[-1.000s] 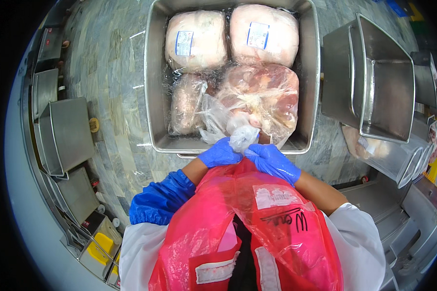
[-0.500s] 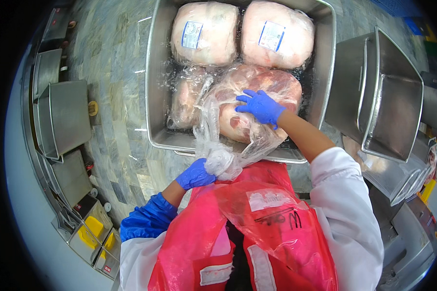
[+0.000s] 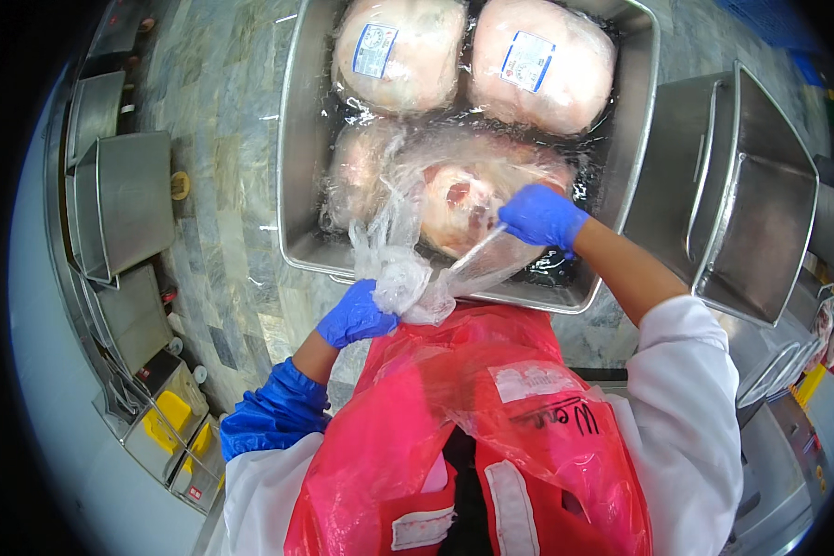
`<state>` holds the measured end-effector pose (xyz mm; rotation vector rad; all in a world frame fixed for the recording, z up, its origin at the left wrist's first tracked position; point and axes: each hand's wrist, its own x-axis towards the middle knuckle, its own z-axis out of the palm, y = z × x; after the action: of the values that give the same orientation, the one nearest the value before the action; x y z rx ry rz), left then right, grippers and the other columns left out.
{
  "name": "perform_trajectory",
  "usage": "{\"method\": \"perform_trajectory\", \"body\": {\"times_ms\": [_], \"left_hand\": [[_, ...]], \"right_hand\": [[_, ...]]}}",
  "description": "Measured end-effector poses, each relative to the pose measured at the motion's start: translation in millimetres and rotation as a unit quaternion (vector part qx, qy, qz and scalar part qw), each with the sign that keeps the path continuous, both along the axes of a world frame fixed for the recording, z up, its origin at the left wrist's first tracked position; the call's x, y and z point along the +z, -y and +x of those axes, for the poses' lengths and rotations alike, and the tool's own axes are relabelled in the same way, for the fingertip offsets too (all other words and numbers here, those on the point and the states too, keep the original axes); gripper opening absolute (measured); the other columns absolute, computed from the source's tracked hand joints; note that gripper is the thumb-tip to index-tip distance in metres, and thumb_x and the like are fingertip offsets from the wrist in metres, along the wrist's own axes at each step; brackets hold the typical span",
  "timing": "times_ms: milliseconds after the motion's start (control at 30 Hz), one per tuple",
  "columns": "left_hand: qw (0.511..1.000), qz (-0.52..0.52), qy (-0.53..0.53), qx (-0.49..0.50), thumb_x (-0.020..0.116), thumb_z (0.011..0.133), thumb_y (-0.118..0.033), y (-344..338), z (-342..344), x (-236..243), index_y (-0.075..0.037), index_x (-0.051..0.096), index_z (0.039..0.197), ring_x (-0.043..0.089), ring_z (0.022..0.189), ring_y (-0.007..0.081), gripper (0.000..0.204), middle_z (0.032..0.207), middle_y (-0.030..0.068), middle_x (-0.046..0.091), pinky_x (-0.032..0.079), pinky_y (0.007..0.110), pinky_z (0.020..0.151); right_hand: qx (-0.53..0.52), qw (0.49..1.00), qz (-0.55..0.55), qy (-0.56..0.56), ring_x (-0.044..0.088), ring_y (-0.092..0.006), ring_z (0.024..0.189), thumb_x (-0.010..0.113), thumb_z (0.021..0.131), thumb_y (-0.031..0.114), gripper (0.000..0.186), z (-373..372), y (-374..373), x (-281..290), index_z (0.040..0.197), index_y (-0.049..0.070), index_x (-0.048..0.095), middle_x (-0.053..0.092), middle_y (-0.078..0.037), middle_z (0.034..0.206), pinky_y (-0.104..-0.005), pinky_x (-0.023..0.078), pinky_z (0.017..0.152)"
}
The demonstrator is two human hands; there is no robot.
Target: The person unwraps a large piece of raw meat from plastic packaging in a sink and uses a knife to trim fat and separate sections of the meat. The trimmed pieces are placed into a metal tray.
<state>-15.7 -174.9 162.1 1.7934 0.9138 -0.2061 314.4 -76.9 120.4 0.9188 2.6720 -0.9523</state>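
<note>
A large piece of raw meat point(image 3: 459, 208) lies at the near side of a deep metal tub point(image 3: 298, 148), partly covered by a clear plastic bag point(image 3: 403, 283). My left hand point(image 3: 357, 315), in a blue glove, is closed on the gathered, crumpled end of the bag at the tub's near rim. My right hand point(image 3: 542, 219), also gloved in blue, is closed on the bag's edge and draws it taut over the meat's right side. A smaller wrapped piece of meat point(image 3: 357, 176) lies to the left of the large one.
Two pale wrapped meat pieces point(image 3: 400, 56) with labels fill the tub's far half. Dark liquid shows around them. Another metal tub point(image 3: 760, 204) stands to the right; several metal bins point(image 3: 130, 204) line the left side. The floor point(image 3: 222, 139) is tiled.
My right hand has gone from spread on the meat to closed on the bag, slightly right and nearer. The plastic is pulled tauter. My left hand keeps its hold, shifted slightly left.
</note>
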Motion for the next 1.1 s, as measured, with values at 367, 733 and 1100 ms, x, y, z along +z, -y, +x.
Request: {"method": "perform_trajectory", "body": {"times_ms": [367, 733, 1100], "left_hand": [[0.973, 0.061, 0.222, -0.005, 0.057, 0.064, -0.021, -26.2, 67.9, -39.4, -0.006, 0.058, 0.094, 0.053, 0.086, 0.037, 0.034, 0.091, 0.0184, 0.059, 0.042, 0.044, 0.076], [0.961, -0.122, 0.09, 0.232, 0.057, 0.07, -0.015, -22.1, 15.9, -18.0, 0.0, 0.054, 0.108, 0.052, 0.1, 0.0232, 0.041, 0.106, 0.0113, 0.056, 0.04, 0.034, 0.088], [0.953, 0.207, 0.199, 0.095, 0.056, 0.069, -0.009, -71.3, 63.1, 86.4, 0.002, 0.049, 0.113, 0.049, 0.103, 0.0245, 0.046, 0.111, 0.0132, 0.051, 0.038, 0.037, 0.09]], "right_hand": [[-0.396, 0.894, -0.211, -0.01, 0.05, -0.0371, 0.055, 0.051, 0.086, 0.027, 0.029, 57.2, 187.2, 122.5, 0.071, 0.003, 0.05, 0.05, -0.017, 0.061, -0.0413, 0.039, 0.05], [-0.486, 0.826, -0.287, -0.009, 0.055, -0.0304, 0.078, 0.062, 0.077, 0.019, 0.042, 28.6, 138.0, 174.1, 0.112, 0.003, 0.045, 0.053, -0.018, 0.087, -0.0383, 0.046, 0.072], [-0.456, 0.879, 0.045, -0.129, 0.032, -0.0395, 0.117, 0.068, 0.065, 0.021, 0.076, -27.9, 63.3, -6.0, 0.132, 0.019, 0.032, 0.033, -0.015, 0.133, -0.0537, 0.032, 0.093]]}}
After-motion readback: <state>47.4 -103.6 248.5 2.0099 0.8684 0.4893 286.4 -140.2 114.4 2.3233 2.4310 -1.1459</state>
